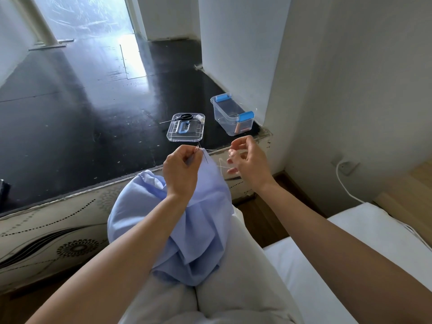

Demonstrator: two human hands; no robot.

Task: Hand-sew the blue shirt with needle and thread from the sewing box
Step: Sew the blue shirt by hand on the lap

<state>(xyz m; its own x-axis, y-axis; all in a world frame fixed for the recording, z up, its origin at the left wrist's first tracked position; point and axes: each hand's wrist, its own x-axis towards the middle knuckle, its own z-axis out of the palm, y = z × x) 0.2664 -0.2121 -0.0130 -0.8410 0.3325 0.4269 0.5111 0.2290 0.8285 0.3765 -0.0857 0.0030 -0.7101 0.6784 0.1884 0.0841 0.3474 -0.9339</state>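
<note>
left hand point(181, 169): fingers curled tight, pinching the raised edge of the blue shirt point(187, 230); looks like it steadies the needle too, contact too small to confirm
needle point(205, 157): thin dark line at the left fingertips, lying along the pinched fold, tilted
right hand point(245, 160): just beside the left, apart from it; fingers half curled with the thread point(221, 164) caught among them, exact pinch point blurred
thread: pale, runs from the fold by the left fingertips across to the right hand, slack loop hanging between
shirt location: bunched on the lap under the left wrist, edge lifted to the fingertips
step (judged): drawing thread through or knotting off at the fold
do it well: left pinch firm right beside the stitch; right hand takes up the slack evenly, pulls in line with the seam, no jerk, or the cloth puckers or the loop snags
beyond the hands: lid point(185, 127) on the black ledge point(93, 113), scissors point(184, 117) and spool point(199, 117) on it; sewing box point(233, 115) beyond the right hand, open
count: hands 2; needle 1; thread strand 1; shirt 1; box 1; lid 1; scissors 1; spool 1
</note>
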